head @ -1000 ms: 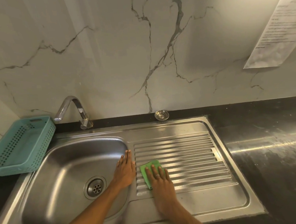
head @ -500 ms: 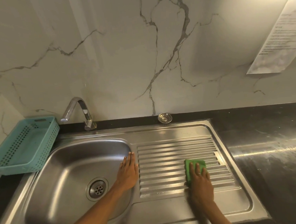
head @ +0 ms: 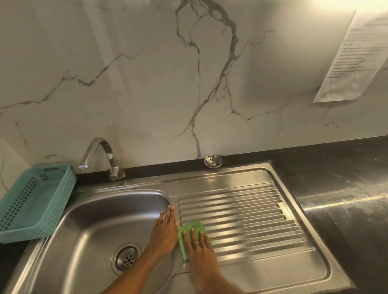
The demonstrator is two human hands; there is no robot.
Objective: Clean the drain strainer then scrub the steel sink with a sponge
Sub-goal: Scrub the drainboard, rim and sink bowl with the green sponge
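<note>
Leftmost, a teal perforated basket (head: 30, 202) is seen on the table's edge, with the tap (head: 102, 155) just behind the basin of the steel sink (head: 84, 233). At the basin floor the open drain (head: 126, 257) is visible without its insert; the drain strainer (head: 213, 161) is found lifted out and set on the dark ledge behind the draining board, against the marble wall. From this the strainer step is judged finished, though its cleanliness cannot be told.

The left hand (head: 165, 232) is laid flat with fingers extended on the ridge between basin and draining board; nothing is held by it, and it appears to be used as a brace. Just beside it, the right hand (head: 200, 246) is pressed palm-down on the green sponge (head: 190, 230), fingers spread across its top, so the grip is an open, flat press rather than a closed hold. The sponge is placed at the left end of the ribbed draining board (head: 243, 221).

Scrubbing of the steel is therefore judged to be the step in hand. For the next move, firm downward pressure along the ribs would be called for, and later the basin, seemingly untouched, would need covering. Further right, dark table (head: 351, 205) and a posted paper (head: 355, 57) are noted.
</note>
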